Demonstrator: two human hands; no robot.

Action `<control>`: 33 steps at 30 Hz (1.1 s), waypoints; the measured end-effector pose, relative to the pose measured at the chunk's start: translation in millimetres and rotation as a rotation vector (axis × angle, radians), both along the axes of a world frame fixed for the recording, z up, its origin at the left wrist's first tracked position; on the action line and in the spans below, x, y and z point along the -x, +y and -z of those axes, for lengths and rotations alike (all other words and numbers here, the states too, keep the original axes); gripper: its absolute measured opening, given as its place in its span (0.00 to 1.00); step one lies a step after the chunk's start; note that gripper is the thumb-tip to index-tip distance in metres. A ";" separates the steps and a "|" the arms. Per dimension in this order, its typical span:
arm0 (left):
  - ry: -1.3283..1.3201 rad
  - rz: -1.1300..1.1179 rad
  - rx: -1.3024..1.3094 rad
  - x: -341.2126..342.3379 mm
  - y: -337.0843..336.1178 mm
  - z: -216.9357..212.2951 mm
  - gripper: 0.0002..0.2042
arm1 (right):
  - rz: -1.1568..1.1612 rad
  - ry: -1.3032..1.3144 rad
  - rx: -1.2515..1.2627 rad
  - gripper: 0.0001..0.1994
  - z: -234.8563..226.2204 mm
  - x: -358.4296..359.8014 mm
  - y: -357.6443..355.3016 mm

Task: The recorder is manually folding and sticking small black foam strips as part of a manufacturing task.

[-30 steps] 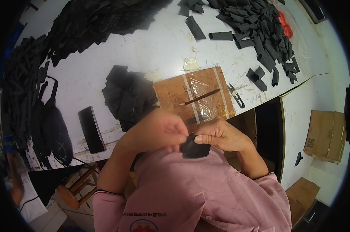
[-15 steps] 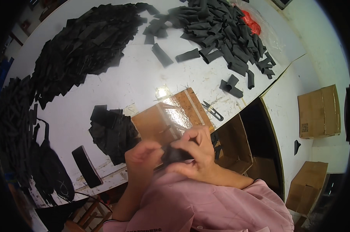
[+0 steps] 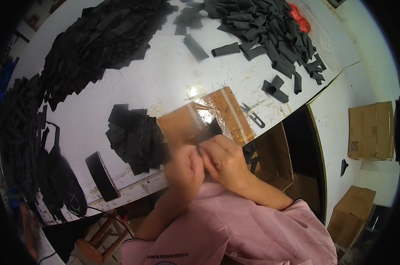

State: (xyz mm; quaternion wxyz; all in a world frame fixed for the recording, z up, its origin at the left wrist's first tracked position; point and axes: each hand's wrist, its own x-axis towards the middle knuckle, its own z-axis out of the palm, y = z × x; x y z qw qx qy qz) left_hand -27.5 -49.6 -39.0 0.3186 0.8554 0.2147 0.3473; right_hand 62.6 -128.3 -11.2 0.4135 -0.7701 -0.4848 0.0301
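A small black fabric piece (image 3: 214,128) stands up from between my two hands, partly covered by the fingers and blurred at its left side. My right hand (image 3: 225,161) is closed, thumb and fingers pinching its lower part. Beside it, nearly touching, my left hand (image 3: 185,168) is curled closed with its fingertips at the same piece. Both are over the near edge of a brown board (image 3: 175,121) with shiny clear tape. Just left of the board lies a loose stack of flat black fabric pieces (image 3: 136,137).
Thread snips (image 3: 254,115) lie right of the board. Rolled dark fabric tubes (image 3: 270,39) heap at the far right, a large pile of flat black pieces (image 3: 107,39) at the far left. A black block (image 3: 102,176) sits near the front edge. An open carton (image 3: 270,154) stands below the table.
My hands have come together, the left moving right and the wrists turning. The black piece now points up past the fingers. The whole view has shifted slightly.
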 end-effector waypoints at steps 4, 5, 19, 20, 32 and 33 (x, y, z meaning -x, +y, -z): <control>-0.179 -0.153 0.548 -5.3 0.3 17.9 0.09 | 0.003 -0.163 0.145 0.07 14.0 1.3 0.9; -0.184 -0.121 0.920 -6.2 5.3 4.6 0.10 | 0.039 -0.134 0.101 0.07 17.3 -0.8 2.1; -0.094 -0.089 0.556 -0.7 6.6 7.4 0.10 | -0.004 1.898 -0.344 0.07 16.6 8.9 2.6; -0.093 -0.094 0.551 -1.7 8.5 1.3 0.10 | -0.011 1.901 -0.342 0.07 19.3 6.6 0.7; -0.088 0.292 0.627 5.8 8.0 -47.2 0.10 | -0.292 1.165 -0.545 0.04 3.0 -16.7 -5.0; -0.153 0.207 0.651 4.1 2.6 -48.5 0.05 | -0.269 1.019 -0.484 0.04 -5.8 -15.8 -3.0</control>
